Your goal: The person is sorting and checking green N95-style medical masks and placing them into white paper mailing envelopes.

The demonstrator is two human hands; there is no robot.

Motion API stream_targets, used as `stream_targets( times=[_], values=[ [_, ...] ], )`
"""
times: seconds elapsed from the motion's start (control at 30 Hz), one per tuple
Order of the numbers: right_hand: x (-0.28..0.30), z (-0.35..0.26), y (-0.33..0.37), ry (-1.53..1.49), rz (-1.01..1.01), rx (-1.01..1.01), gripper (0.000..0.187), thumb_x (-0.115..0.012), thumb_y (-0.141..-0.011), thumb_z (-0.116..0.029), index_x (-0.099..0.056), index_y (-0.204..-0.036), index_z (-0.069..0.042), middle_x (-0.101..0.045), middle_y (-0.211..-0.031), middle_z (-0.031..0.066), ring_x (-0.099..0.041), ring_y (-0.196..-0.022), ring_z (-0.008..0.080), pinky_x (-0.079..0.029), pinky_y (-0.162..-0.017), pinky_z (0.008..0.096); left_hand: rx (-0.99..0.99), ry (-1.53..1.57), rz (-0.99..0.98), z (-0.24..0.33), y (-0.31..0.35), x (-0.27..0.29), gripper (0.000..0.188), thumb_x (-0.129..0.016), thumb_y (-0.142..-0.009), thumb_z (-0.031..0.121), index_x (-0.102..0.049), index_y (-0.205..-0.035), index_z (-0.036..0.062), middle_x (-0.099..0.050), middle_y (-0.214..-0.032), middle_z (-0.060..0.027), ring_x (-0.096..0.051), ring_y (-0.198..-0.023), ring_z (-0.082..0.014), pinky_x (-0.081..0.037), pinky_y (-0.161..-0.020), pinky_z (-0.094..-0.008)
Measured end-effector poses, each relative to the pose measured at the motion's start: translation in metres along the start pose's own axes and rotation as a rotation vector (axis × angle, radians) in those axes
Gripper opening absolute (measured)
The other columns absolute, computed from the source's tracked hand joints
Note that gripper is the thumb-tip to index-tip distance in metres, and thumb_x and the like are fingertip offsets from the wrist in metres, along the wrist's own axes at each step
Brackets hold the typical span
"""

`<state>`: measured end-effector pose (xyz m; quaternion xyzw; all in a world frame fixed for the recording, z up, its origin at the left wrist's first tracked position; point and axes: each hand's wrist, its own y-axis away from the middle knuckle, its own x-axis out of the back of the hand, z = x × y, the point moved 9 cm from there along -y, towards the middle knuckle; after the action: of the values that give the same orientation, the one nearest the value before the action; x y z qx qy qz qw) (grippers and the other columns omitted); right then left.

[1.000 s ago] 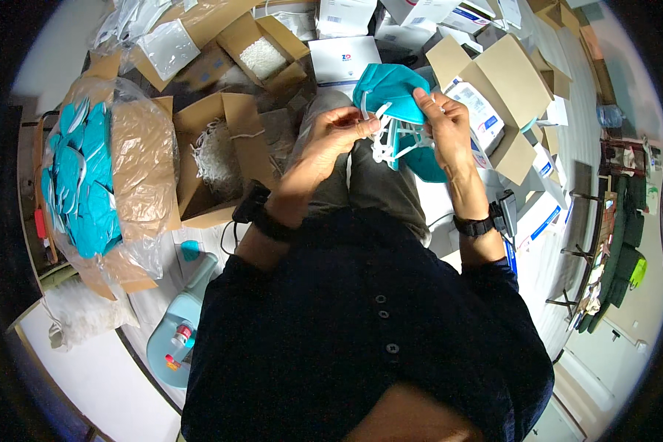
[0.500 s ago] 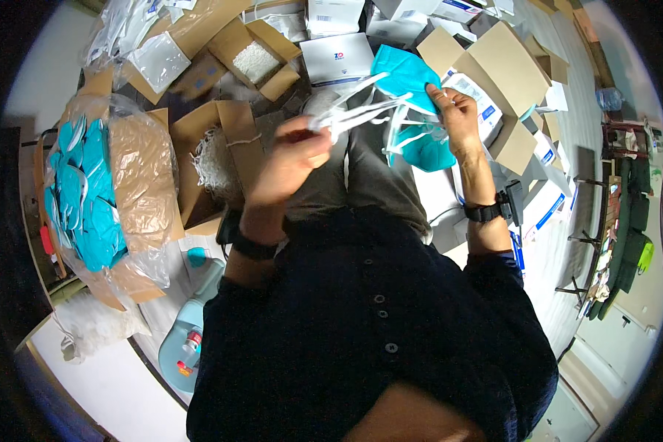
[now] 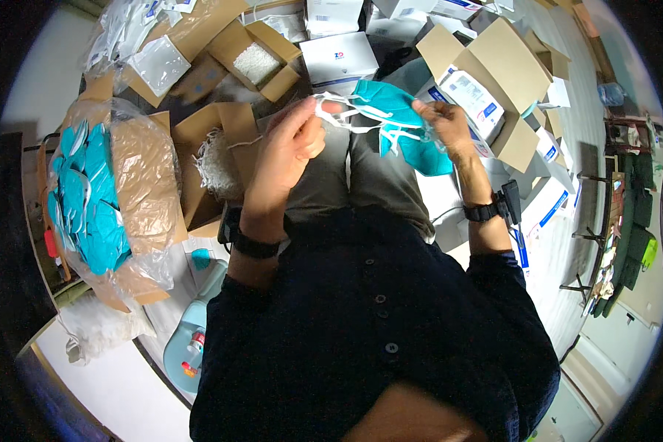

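My right hand (image 3: 447, 131) is closed on the right-hand end of a teal folded face mask (image 3: 389, 104), above my lap. A second teal mask (image 3: 429, 157) hangs just below it, beside the same hand, with white straps bunched on it. To the left, the fingers of my left hand (image 3: 291, 147) are closed on the white elastic straps (image 3: 334, 112) of the upper mask. These straps run in loose loops between that hand and the mask's left end.
On the left, a plastic-lined carton holds a pile of teal masks (image 3: 85, 195). Nearer my legs stands a carton of white straps (image 3: 215, 163), and beyond it a box of small white pieces (image 3: 256, 63). An open carton (image 3: 508, 66) with white packs stands at right; a white box (image 3: 339, 57) lies ahead.
My left hand has moved slightly up, and the straps have gone from stretched to slacker loops. The upper mask has dropped and lies flatter, its left end now closer to my left hand.
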<state>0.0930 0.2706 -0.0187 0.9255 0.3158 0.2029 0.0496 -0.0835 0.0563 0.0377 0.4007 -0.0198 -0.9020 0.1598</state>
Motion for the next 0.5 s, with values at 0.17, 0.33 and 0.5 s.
stream_targets(
  times=[0.17,0.33,0.5],
  values=[
    [0.034,-0.035,0.009,-0.254,0.251,0.099,0.02,-0.07,-0.085,-0.014,-0.069,-0.101,-0.001,-0.065,-0.078,0.0034,-0.056,-0.069,0.0095,-0.044,-0.066,0.0229,0.178,-0.017,0.016,-0.015,-0.001,0.009,0.042,-0.041,-0.1,0.032,-0.059,-0.108,-0.0046,-0.024,-0.051,0.0079,-0.022,-0.042,-0.003,-0.019,-0.042,-0.021],
    [-0.055,-0.121,0.041,-0.211,-0.294,0.415,0.042,-0.068,-0.081,0.0,-0.06,-0.122,-0.007,-0.069,-0.098,0.003,-0.06,-0.091,0.0097,-0.046,-0.08,0.0254,0.325,-0.121,-0.021,-0.033,0.0,0.004,0.038,-0.044,-0.099,0.032,-0.06,-0.105,-0.0022,-0.024,-0.05,0.0087,-0.021,-0.04,-0.0028,-0.019,-0.04,-0.0206],
    [-0.121,-0.122,0.054,-0.113,-0.596,0.534,0.037,-0.069,-0.081,-0.003,-0.061,-0.116,-0.009,-0.068,-0.1,0.0064,-0.061,-0.09,0.0149,-0.049,-0.079,0.0305,0.389,-0.178,0.068,-0.043,0.001,0.013,0.027,-0.047,-0.099,0.025,-0.061,-0.098,0.0021,-0.027,-0.05,0.0092,-0.023,-0.04,-0.0022,-0.019,-0.039,-0.0208]
  ],
)
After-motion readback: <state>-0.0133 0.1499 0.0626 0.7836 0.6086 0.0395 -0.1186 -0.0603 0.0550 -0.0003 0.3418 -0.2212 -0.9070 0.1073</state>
